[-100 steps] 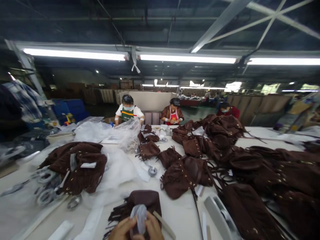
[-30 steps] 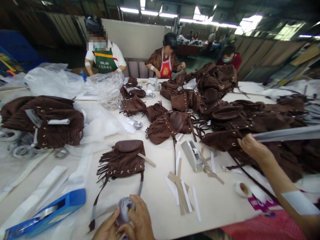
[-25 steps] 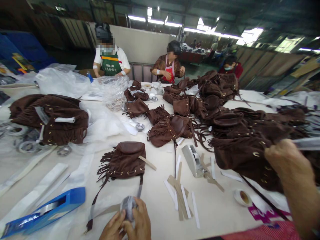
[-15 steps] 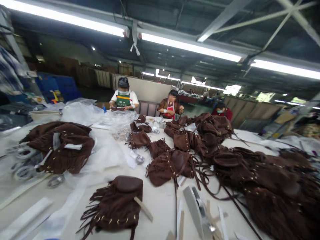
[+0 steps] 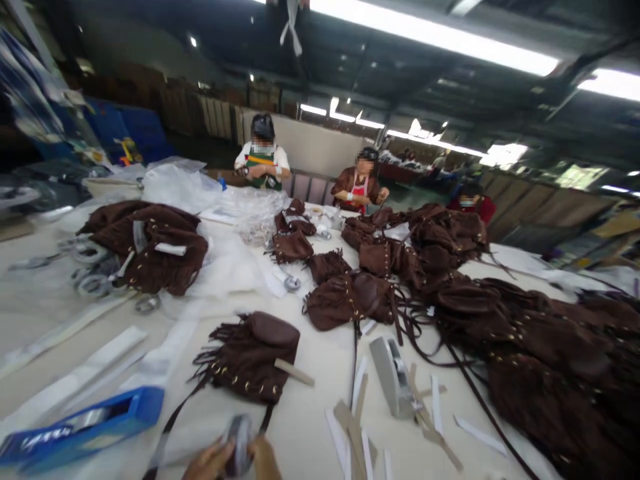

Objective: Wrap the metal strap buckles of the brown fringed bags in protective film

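Observation:
At the bottom edge, slightly blurred, my left hand (image 5: 209, 460) and my right hand (image 5: 264, 459) are closed on either side of a roll of clear tape (image 5: 240, 437). Just beyond them lies a dark brown fringed bag (image 5: 250, 360) with brass eyelets, its straps trailing toward me. A tan strip (image 5: 295, 372) rests across the bag's right side. Left of my hands sits a blue tape dispenser (image 5: 120, 413).
A grey tape dispenser (image 5: 387, 373) stands to the right among paper strips (image 5: 350, 433). Brown bags (image 5: 540, 347) are heaped along the right. Another brown pile (image 5: 155, 247) lies left beside tape rolls (image 5: 93, 283). Co-workers (image 5: 263, 157) are across the table.
The view has tipped downward and shifted, so the table contents appear higher. My hands with the tape roll and the blue dispenser have come into view at the bottom.

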Demonstrator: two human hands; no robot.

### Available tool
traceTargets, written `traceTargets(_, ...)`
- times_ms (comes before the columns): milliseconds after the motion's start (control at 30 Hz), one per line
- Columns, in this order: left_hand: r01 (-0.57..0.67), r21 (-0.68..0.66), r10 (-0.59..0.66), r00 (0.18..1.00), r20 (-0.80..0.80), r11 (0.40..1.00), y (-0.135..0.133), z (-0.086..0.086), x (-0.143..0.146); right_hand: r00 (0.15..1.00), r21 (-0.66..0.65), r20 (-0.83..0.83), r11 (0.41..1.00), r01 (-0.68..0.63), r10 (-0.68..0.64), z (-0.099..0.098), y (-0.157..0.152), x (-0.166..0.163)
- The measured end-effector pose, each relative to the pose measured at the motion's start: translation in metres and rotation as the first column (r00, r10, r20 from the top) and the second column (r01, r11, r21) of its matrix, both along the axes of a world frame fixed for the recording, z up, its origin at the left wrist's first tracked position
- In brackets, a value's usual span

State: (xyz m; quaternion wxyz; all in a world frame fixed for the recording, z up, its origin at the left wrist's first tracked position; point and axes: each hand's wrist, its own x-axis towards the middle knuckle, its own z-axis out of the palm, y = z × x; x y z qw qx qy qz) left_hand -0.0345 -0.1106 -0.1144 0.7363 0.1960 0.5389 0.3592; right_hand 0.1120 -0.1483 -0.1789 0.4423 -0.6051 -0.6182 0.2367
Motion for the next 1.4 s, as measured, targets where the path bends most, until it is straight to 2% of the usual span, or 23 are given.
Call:
traceTargets(67,-0.004,-0.003,0.004,1.0,-0.002,1.0,-0.015,-0.002,-0.015,0.989,-0.145,-0.083,0.983,0.109,-0.122,-0.004,-0.036,0.007)
traceTargets(100,0.011,0.009,-0.012,1.0,0.014,1.0,-0.018,-0.002,-0.022,0.971,-0.228,-0.108,0.956,0.185,-0.213,-0.004,-0.043,0.012)
traceTargets(133,0.017,0.011,-0.018,1.0,0.025,1.0,-0.018,0.0,-0.027,0.951,-0.302,-0.108,0.921,0.246,-0.289,-0.003,-0.044,0.016)
traceTargets(200,0.031,-0.018,-0.031,0.999,0.031,0.999,-0.015,0.003,-0.035,0.941,-0.402,-0.077,0.874,0.275,-0.331,-0.003,-0.032,0.019)
traceTargets(300,0.081,-0.07,-0.079,0.996,0.034,0.994,-0.014,0.003,-0.042,0.971,-0.503,-0.026,0.842,0.195,-0.24,-0.007,-0.006,0.007)
traceTargets(400,0.16,-0.057,-0.156,0.985,0.079,0.985,-0.017,-0.004,-0.05,0.989,-0.621,0.071,0.77,0.145,-0.128,-0.015,0.008,-0.016)
traceTargets(500,0.186,-0.044,-0.181,0.978,0.107,0.982,-0.018,-0.013,-0.059,0.986,-0.675,0.137,0.721,0.16,-0.09,-0.024,0.009,-0.033)
traceTargets(633,0.195,-0.063,-0.185,0.974,0.132,0.979,-0.016,-0.027,-0.074,0.984,-0.696,0.163,0.698,0.17,-0.076,-0.034,0.005,-0.04)
traceTargets(800,0.231,-0.029,-0.218,0.948,0.232,0.973,-0.021,-0.044,-0.089,0.95,-0.64,0.278,0.711,0.292,-0.14,-0.041,0.009,-0.041)
traceTargets(933,0.221,-0.082,-0.194,0.948,0.254,0.972,-0.028,-0.048,-0.094,0.912,-0.577,0.355,0.72,0.385,-0.203,-0.046,0.012,-0.049)
traceTargets(1067,0.152,-0.151,-0.104,0.953,0.286,0.977,-0.033,-0.054,-0.09,0.904,-0.533,0.379,0.753,0.387,-0.196,-0.051,0.011,-0.05)
traceTargets(1167,0.122,-0.222,-0.046,0.946,0.32,0.967,-0.036,-0.061,-0.084,0.92,-0.513,0.37,0.797,0.32,-0.131,-0.049,0.01,-0.04)
traceTargets(1233,0.095,-0.275,-0.001,0.947,0.322,0.957,-0.037,-0.065,-0.078,0.932,-0.505,0.353,0.823,0.26,-0.078,-0.038,0.009,-0.03)
traceTargets(1333,0.061,-0.327,0.046,0.95,0.31,0.943,-0.037,-0.067,-0.07,0.948,-0.433,0.318,0.887,0.16,-0.016,-0.008,0.001,-0.015)
traceTargets(1400,0.053,-0.33,0.059,0.945,0.321,0.942,-0.037,-0.064,-0.064,0.958,-0.355,0.266,0.935,-0.007,0.109,0.016,-0.009,-0.009)
